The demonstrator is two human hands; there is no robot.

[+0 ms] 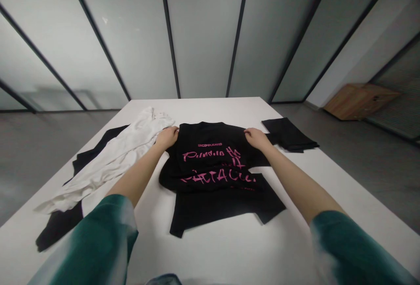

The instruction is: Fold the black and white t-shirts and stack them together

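Observation:
A black T-shirt with pink lettering lies on the white table in front of me, partly folded over itself and wrinkled across the middle. My left hand is closed on its far left edge, near the shoulder. On the far right side, my right hand pinches the cloth, fingers curled at the edge. Some fingertips of both hands are hidden. The collar edge shows between the hands, and the lower part of the shirt spreads toward me with uneven corners.
On the left of the table, a crumpled white garment lies over dark clothing. A folded black garment rests near the right edge. Frosted glass panels stand behind; a wooden cabinet is at the far right.

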